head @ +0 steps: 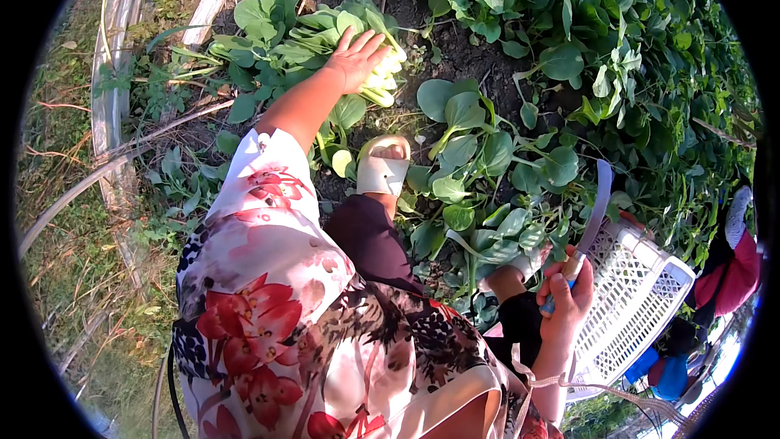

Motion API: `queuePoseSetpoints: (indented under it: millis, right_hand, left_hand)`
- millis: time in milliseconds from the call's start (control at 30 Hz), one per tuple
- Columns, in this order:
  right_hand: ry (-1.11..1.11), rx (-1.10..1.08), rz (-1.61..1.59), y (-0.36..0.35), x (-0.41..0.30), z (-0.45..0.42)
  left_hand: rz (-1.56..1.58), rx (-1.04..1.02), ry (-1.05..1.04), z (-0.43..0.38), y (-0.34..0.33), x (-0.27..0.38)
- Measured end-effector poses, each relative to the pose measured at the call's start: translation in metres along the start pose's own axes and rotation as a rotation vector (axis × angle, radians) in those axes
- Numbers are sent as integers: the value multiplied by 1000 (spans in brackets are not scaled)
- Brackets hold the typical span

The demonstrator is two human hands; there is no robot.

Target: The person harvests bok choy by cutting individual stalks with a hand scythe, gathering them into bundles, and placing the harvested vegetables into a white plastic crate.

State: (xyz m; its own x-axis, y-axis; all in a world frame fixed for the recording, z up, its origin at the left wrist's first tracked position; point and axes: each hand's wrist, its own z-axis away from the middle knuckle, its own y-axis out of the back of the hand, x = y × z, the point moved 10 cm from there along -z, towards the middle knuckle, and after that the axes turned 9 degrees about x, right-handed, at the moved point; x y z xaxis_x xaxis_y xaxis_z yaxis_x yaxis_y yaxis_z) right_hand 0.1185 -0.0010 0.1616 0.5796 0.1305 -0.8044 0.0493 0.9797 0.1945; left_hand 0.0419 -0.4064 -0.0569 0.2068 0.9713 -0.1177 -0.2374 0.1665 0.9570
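Observation:
My left hand [361, 61] lies spread on a heap of cut leafy greens [381, 82], near their pale stem ends, at the upper middle of the view. At the lower right my right hand [568, 292] grips the handle of a curved knife [597, 207], its blade pointing up and away from me. The handle is partly hidden by my fingers. A white plastic basket [634, 311] stands just right of my right hand. Low leafy plants [481, 152] grow in the soil between my two hands.
Dense greens [640, 73] fill the upper right. My sandalled foot [384, 167] rests on soil among the plants. A bent pole [91, 177] and plastic sheeting strips [113, 73] lie along the grassy left side. Dark and red cloth [731, 274] shows beyond the basket; whose it is, I cannot tell.

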Motion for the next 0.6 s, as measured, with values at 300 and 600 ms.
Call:
queuePoseSetpoints:
  millis: [300, 600]
  right_hand:
    - [-22, -59, -61, -11, -9, 9]
    - [-28, -88, -45, 4, -3, 12]
  left_hand:
    - [68, -101, 32, -10, 6, 7]
    - [195, 41, 63, 6, 55, 21]
